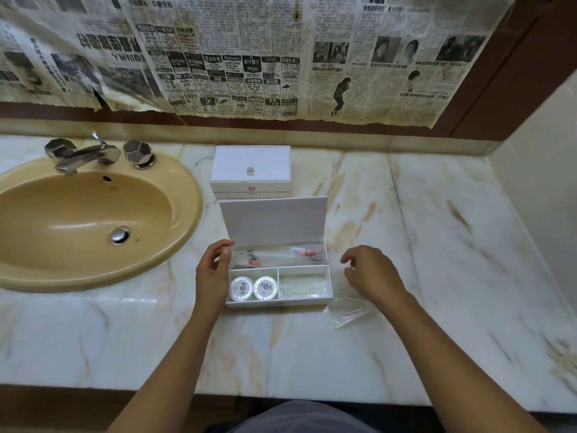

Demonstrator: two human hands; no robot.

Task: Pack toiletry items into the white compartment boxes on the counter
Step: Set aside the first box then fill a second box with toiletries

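White plastic, hinged and open: the open box (278, 276) sits at the centre of the frame on the marble surface (437, 245), its lid standing up at the back. Its long axis runs left to right, and the hands flank its two short ends. The left hand (214, 270) is at the box's left end, fingers curled, with its fingertips at the edge of a clear wrapped packet (249, 257) in the long rear compartment — whether it actually pinches the wrapper I cannot tell. The right hand (371, 271) hovers just beside the right end, fingers loosely bent, holding nothing that I can make out.

Two round wrapped soaps (253, 288) fill the front-left compartment; pale wrapped items lie in the front-right one, too faint to name. A small tube with red on it (304, 252) lies toward the right of the rear compartment. A crumpled clear bag (352, 309) lies on the surface below the right hand, lower right of the box. A second closed box (250, 171) stands behind, above centre, beside the sink (93, 220) at the left.

The left hand is nearer the packet, so any settling of it along the rear compartment likely falls to that hand.
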